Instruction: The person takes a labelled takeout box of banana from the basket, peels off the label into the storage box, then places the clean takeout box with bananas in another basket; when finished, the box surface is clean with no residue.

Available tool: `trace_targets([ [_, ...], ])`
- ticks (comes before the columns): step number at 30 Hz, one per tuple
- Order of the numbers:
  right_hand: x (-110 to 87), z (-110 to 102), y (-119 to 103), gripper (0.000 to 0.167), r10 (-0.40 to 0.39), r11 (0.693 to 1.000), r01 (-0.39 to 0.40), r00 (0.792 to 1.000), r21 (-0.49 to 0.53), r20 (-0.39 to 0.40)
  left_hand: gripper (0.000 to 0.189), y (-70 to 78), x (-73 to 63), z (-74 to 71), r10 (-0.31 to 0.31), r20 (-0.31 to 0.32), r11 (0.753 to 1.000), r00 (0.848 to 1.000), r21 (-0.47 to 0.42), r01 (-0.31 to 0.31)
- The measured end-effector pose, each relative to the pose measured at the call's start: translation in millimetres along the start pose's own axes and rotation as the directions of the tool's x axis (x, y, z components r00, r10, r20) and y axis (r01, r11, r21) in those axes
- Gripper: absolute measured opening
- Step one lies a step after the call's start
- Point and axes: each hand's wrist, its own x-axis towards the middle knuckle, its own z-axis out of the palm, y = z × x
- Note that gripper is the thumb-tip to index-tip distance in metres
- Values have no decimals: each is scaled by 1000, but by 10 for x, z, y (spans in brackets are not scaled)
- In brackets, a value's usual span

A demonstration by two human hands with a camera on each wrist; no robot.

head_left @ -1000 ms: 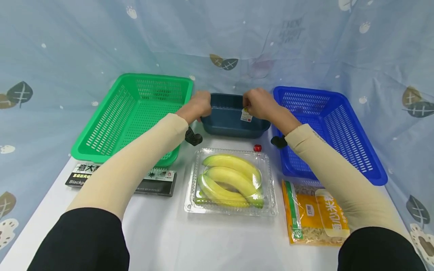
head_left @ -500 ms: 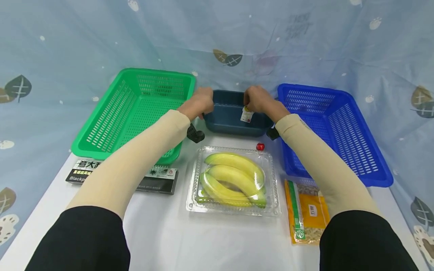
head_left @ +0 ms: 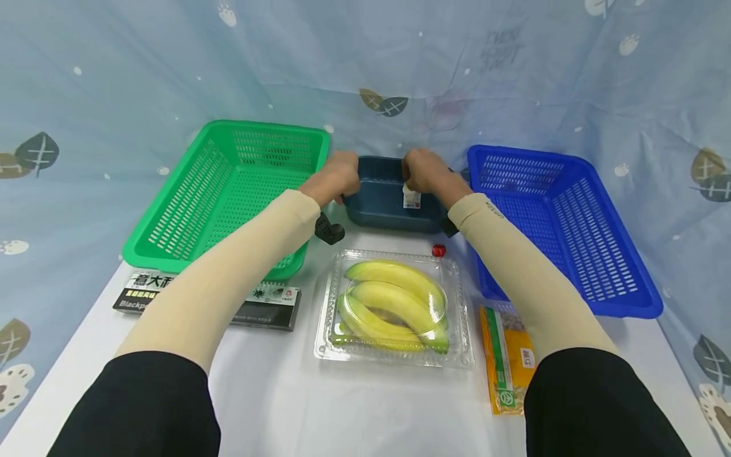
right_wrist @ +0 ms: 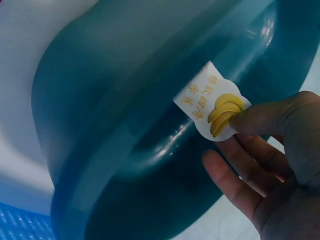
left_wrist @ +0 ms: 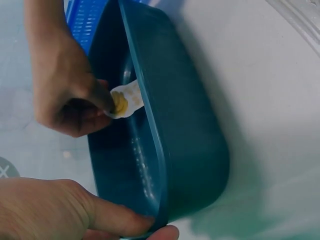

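My left hand grips the left end of a dark teal plastic basin. In the left wrist view its thumb lies over the rim with a fingertip outside the wall. Over the basin's right half, my right hand pinches a small white label between thumb and fingers. The label carries a picture of yellow bananas and some yellow lettering, seen in the right wrist view. It hangs over the basin's interior. In front of the basin sits a clear clamshell box with bananas inside.
A green basket stands left and a blue basket right of the basin. A black pasta box is partly under my left forearm. My right arm partly hides an orange food bag. A small red item lies behind the clamshell.
My right hand has shifted slightly left over the basin with the label, and the right forearm has swung inward, covering more of the orange bag. The left hand stays on the basin.
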Motion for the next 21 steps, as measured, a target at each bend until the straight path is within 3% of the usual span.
trace_targets([
  [2,5,17,-8,16,0,1000,0,1000,-4,3,48,-20,114,43,-2,-9,1000,1000,-8,2],
  [6,8,25,1,21,13,1000,-13,1000,-11,11,44,-25,140,57,5,-8,1000,1000,-11,-5],
  [14,-76,-41,71,31,44,999,-44,999,-13,13,35,29,-63,11,42,-4,999,999,23,-42],
  [21,-244,-170,35,36,31,999,-31,1000,-10,-5,40,1,-57,-49,39,5,999,999,23,-39],
])
